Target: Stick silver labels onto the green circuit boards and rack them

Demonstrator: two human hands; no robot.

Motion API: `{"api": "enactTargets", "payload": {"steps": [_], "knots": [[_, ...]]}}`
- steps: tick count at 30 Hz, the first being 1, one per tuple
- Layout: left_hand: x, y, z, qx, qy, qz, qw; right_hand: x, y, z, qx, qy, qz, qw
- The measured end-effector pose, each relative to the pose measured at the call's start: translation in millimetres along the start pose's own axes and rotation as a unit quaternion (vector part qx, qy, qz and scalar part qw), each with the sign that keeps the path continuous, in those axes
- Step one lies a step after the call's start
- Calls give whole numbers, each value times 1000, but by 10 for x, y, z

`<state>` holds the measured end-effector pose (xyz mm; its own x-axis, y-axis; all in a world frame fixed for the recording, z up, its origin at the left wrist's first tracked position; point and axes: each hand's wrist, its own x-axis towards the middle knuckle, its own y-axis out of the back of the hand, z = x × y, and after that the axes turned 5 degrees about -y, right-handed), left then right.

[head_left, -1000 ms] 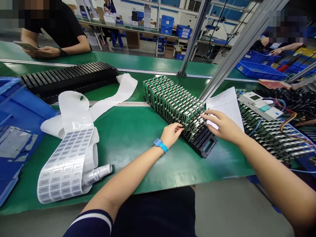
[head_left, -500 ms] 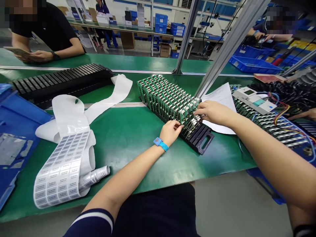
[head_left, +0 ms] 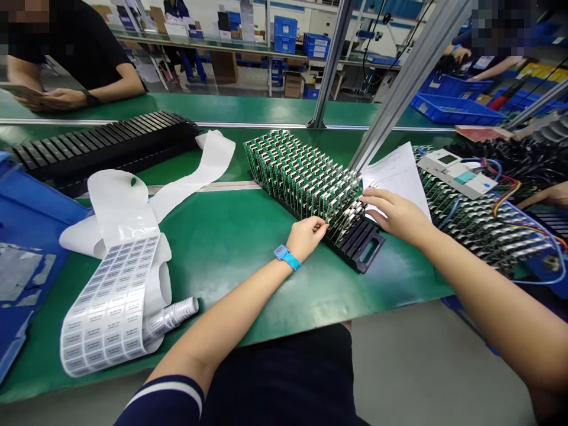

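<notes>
A black slotted rack [head_left: 362,251] holds many upright green circuit boards [head_left: 302,174] in close rows. My left hand [head_left: 306,236], with a blue wristband [head_left: 287,257], rests at the near end of the rows, fingertips against the boards. My right hand [head_left: 394,216] reaches over the boards' right corner, its fingertips on the outer boards. A printed paper sheet [head_left: 394,174] lies under and beyond that hand. A long strip of silver labels [head_left: 106,307] lies to the left, its backing looping up the table.
A black slotted rack [head_left: 102,145] stands at the far left, and a blue tray [head_left: 26,219] sits at the left edge. A white device [head_left: 455,171] and wired boards [head_left: 483,228] lie right. An aluminium post [head_left: 408,83] rises beyond. A co-worker's hands [head_left: 48,99] show across the table.
My right hand has shifted rightward along the boards, toward the paper. My left hand stays nearly in place, and the whole view has drifted slightly.
</notes>
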<state>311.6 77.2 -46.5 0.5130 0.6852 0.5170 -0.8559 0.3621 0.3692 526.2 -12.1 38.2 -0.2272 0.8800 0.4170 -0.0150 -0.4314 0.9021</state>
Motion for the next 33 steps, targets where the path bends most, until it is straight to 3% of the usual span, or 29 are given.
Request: {"api": "enactTargets", "payload": {"steps": [8,14,22,24,26,28,30,32,33], "knots": [[148,52,177,-5,-35,55,998,62,17,64,20,3,7,1000],[178,340,337,-34,-19,113,993,-3,17,112,45,7,33,998],[-23,683,616,-123,7,187,975,151,0,78,96,37,-39,994],[-81,707,683,-127,3,194,973,161,7,26,122,17,-53,991],[-140,661,719,-105,-2,175,979,126,33,-9,160,-56,-28,985],[-195,531,718,-63,-7,131,989,54,58,-9,233,-169,59,956],[-239,333,677,-24,-16,86,996,-37,52,22,340,-282,161,883],[-267,105,599,-5,-26,61,998,-136,-6,60,431,-360,201,803],[-276,-5,549,1,-30,52,998,-185,-54,71,452,-386,190,781]]}}
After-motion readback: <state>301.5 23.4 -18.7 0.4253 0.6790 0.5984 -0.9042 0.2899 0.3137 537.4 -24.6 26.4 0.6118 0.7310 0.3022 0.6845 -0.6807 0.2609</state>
